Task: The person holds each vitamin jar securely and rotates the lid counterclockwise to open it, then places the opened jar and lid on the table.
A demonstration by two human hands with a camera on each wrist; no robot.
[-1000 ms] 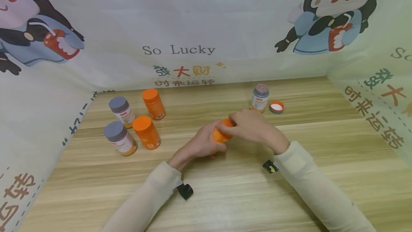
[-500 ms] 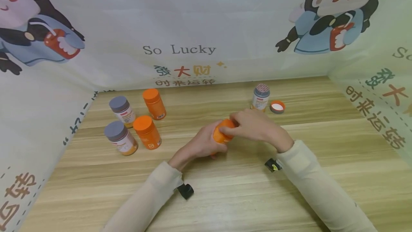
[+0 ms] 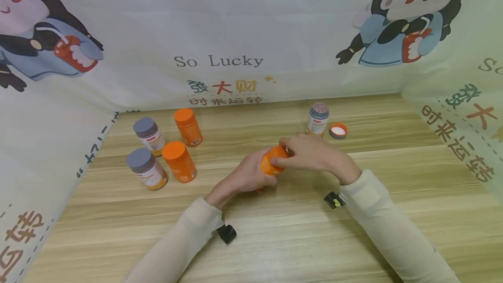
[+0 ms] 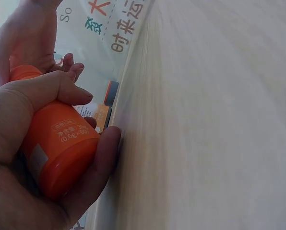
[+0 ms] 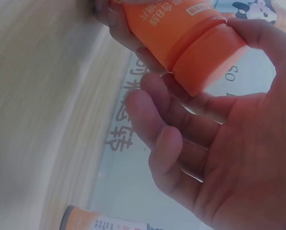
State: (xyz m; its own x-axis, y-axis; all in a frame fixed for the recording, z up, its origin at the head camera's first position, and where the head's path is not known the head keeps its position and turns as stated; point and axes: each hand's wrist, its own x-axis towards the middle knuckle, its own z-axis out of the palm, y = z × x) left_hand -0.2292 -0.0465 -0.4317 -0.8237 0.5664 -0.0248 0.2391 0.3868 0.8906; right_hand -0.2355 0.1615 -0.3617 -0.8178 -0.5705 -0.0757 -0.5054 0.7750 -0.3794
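An orange pill bottle (image 3: 270, 165) is held tilted over the middle of the table. My left hand (image 3: 251, 171) grips its body, the fingers and thumb wrapped round it in the left wrist view. My right hand (image 3: 312, 154) pinches the bottle's orange cap (image 5: 208, 60) between thumb and forefinger. In the right wrist view the cap sits on the bottle's neck, and the other fingers of that hand curl below it. Printed text shows on the orange bottle's side (image 4: 68, 132) in the left wrist view.
Beyond my right hand stands a capless bottle (image 3: 317, 119) with a patterned seal, its cap (image 3: 338, 130) lying upturned beside it. To the left are two grey-capped bottles (image 3: 147, 168) and two orange bottles (image 3: 179, 161). A printed cloth (image 3: 220, 21) rises behind the table (image 3: 275, 239).
My right hand and wrist have shifted slightly to the right, turning at the cap. The left hand keeps its grip on the bottle, and the other bottles have stayed put.
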